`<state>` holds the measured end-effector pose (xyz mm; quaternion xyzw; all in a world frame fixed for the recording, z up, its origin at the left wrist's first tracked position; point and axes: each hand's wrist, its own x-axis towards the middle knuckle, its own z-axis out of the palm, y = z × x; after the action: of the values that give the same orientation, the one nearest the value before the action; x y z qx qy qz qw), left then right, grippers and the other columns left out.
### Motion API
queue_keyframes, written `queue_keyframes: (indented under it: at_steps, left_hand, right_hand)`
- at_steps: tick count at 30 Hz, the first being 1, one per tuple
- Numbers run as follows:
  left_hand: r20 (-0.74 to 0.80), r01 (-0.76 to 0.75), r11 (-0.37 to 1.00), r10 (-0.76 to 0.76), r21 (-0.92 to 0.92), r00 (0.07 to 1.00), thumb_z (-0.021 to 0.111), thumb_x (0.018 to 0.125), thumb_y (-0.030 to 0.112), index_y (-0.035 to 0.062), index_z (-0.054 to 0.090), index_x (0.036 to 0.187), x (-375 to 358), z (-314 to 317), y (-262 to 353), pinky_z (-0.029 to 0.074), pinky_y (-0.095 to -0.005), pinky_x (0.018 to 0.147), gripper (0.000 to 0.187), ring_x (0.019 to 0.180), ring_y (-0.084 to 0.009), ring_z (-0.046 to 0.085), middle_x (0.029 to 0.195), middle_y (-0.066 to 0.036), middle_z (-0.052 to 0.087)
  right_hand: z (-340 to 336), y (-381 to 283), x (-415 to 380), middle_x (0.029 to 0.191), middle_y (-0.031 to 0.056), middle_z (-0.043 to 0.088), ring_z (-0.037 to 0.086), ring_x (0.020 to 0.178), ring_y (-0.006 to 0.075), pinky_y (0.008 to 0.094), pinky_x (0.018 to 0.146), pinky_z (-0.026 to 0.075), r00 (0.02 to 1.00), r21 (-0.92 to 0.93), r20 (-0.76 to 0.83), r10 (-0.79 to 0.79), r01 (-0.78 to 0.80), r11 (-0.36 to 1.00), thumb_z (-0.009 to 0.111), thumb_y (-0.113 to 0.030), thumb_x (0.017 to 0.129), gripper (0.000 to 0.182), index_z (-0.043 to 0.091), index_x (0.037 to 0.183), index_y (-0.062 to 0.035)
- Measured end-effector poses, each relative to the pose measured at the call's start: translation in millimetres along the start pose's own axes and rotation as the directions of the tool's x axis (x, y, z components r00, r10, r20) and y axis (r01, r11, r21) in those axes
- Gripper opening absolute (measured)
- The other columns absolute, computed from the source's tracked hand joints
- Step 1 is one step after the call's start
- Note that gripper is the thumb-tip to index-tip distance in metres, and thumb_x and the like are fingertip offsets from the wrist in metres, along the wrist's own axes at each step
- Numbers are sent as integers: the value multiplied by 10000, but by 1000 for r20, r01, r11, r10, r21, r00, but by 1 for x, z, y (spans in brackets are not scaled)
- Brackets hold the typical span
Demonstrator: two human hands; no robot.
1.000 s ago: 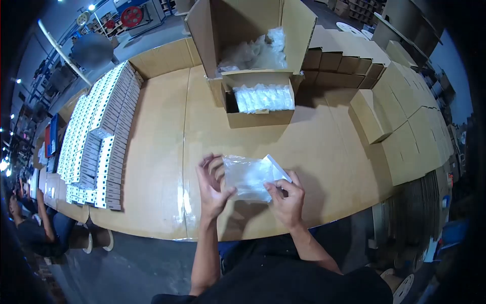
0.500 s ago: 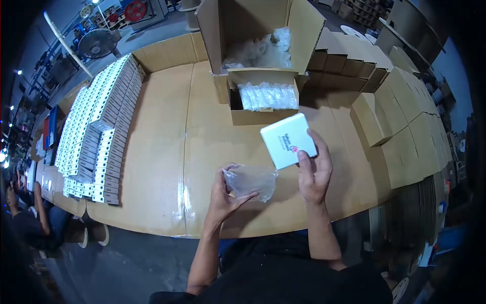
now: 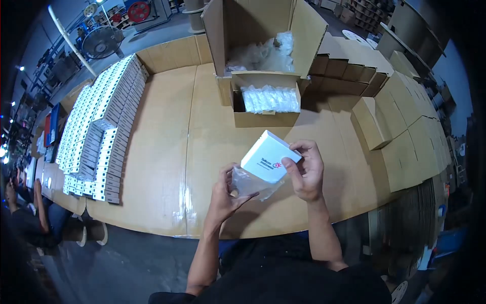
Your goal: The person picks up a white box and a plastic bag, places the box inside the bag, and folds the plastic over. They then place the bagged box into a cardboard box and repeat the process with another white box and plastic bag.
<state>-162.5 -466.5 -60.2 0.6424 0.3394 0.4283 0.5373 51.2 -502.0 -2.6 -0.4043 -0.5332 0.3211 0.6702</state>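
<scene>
A white printed box [image 3: 267,157] is pinched between the thumb and fingers of my right hand [image 3: 307,169]. Its lower left corner overlaps the mouth of a clear plastic bag [image 3: 246,185]. My left hand [image 3: 224,195] grips that bag from the left side, thumb along the bottom. Beyond both hands, a small open carton [image 3: 267,120] holds a row of wrapped packs [image 3: 270,99]. How far the box reaches into the bag is hard to tell.
Stacked white boxes [image 3: 104,126] line the left of the cardboard-covered table [image 3: 162,137]. A large carton [image 3: 263,23] with bubble wrap stands at the back. Brown cartons [image 3: 405,126] are piled on the right. Another person [image 3: 30,218] sits far left.
My right hand has brought the white box left and down, tilting it, so that it now meets the bag. My left hand has barely moved.
</scene>
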Motion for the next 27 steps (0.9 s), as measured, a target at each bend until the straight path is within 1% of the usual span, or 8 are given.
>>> queue_keyframes:
  at_steps: [5, 8, 13, 17, 20, 21, 24, 27]
  left_hand:
    - [45, 34, 996, -38, 79, 998, 916, 700, 47, 1, 415, 1348, 2, 0, 2, 598, -361, 894, 820, 1075, -242, 677, 1216, -187, 633]
    - [31, -7, 1000, 7, -4, 999, 905, 714, 42, 6, 424, 1365, 1, 4, -11, 581, -362, 889, 811, 1101, -241, 664, 1216, -188, 645]
    - [21, -1, 997, 2, -83, 1000, 868, 769, 49, -26, 440, 1367, 1, 5, 2, 555, -348, 937, 739, 1124, -225, 644, 1224, -168, 639]
    - [-61, 116, 940, -143, -320, 988, 717, 936, 79, -38, 475, 1342, -3, 3, -8, 533, -294, 915, 487, 1069, -185, 652, 1178, -131, 656]
    - [-98, 155, 949, -188, -275, 977, 606, 1015, 100, -38, 488, 1332, -4, 1, -22, 529, -260, 846, 365, 996, -141, 658, 1112, -103, 677]
    - [-154, 149, 938, -204, -312, 967, 634, 1001, 96, -19, 498, 1303, -3, 4, -23, 531, -253, 795, 351, 934, -113, 658, 1058, -95, 695]
    - [-262, 160, 898, -283, -409, 922, 645, 995, 99, -3, 499, 1267, -5, 10, -19, 529, -246, 768, 325, 912, -107, 655, 1062, -100, 699]
    - [-340, 105, 891, -274, -442, 899, 651, 993, 100, 17, 491, 1250, -3, 12, -27, 523, -238, 762, 315, 916, -98, 649, 1058, -101, 703]
  right_hand:
    - [-1, -1, 6, 932, 53, 616, 636, 840, 96, 248, 728, 538, 998, -157, 64, -5, 15, 988, 713, -36, 919, 239, 572, 1109, 3]
    - [9, 3, 7, 949, 58, 622, 639, 856, 99, 249, 749, 541, 998, -114, 38, 44, -39, 993, 718, -43, 915, 238, 564, 1090, 3]
    - [14, 16, 12, 833, 62, 619, 642, 788, 121, 294, 717, 532, 999, -347, -32, -17, 5, 938, 746, -81, 877, 211, 574, 969, 0]
    - [14, 14, 11, 819, 61, 627, 637, 754, 120, 291, 714, 534, 973, -272, 48, 227, -206, 940, 733, -84, 894, 197, 573, 969, 3]
    - [11, 25, 5, 828, 67, 644, 643, 761, 117, 283, 714, 539, 925, -227, 94, 369, -341, 912, 710, -81, 919, 169, 577, 974, 6]
    - [10, 30, 4, 885, 75, 664, 653, 832, 115, 271, 744, 537, 931, -268, 90, 354, -320, 909, 688, -79, 940, 176, 572, 1033, 14]
    - [11, 34, -11, 950, 78, 674, 654, 909, 118, 257, 781, 528, 944, 82, -24, 328, -325, 942, 693, -86, 940, 235, 556, 1096, 24]
    - [6, 40, -33, 986, 75, 676, 649, 913, 109, 245, 796, 519, 906, 13, -20, 422, -422, 907, 715, -86, 925, 279, 556, 1131, 14]
